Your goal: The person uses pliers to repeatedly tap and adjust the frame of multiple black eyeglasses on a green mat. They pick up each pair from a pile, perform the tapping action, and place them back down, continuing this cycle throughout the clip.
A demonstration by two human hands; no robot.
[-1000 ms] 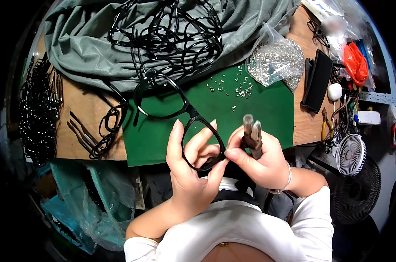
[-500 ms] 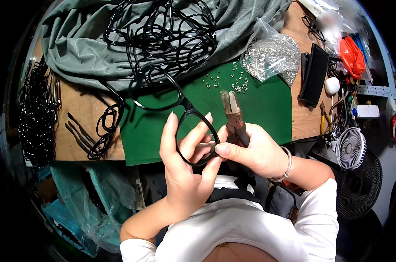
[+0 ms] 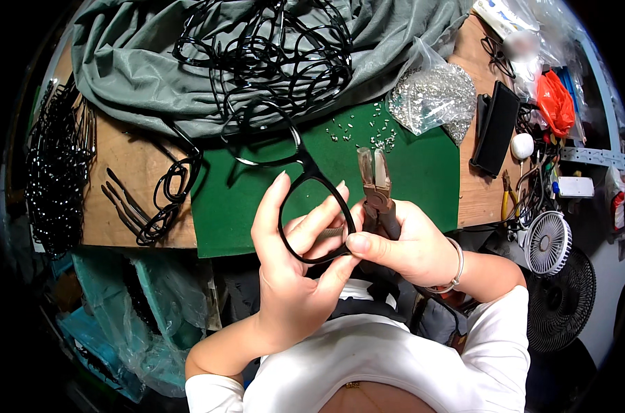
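Observation:
A black eyeglass frame (image 3: pixel 308 164) is tilted in front of me, held by my left hand (image 3: pixel 288 282) with fingers and thumb around its near rim. Its far rim reaches over the green mat toward a heap of frames. My right hand (image 3: pixel 416 241) is wrapped around worn pliers (image 3: pixel 377 195), whose jaws point away from me and stand slightly apart with nothing visible between them. The right thumb touches the near rim's lower right corner. Behind my left fingers, a narrow ribbed strip shows through the rim; I cannot tell what it is.
Black frames (image 3: pixel 257 55) lie heaped on grey cloth (image 3: pixel 133 76). Beyond the pliers, small metal pieces (image 3: pixel 381 138) are scattered on the green mat (image 3: pixel 422 179) beside a bag of them (image 3: pixel 433 96). Dark temple arms (image 3: pixel 58 172) are bundled at left; a phone (image 3: pixel 497 127) and fan (image 3: pixel 548 242) are right.
The pliers' jaws have swung slightly right and look a little wider apart. The held frame has shifted slightly right and turned a bit. My grips are the same; the whole view has shifted slightly.

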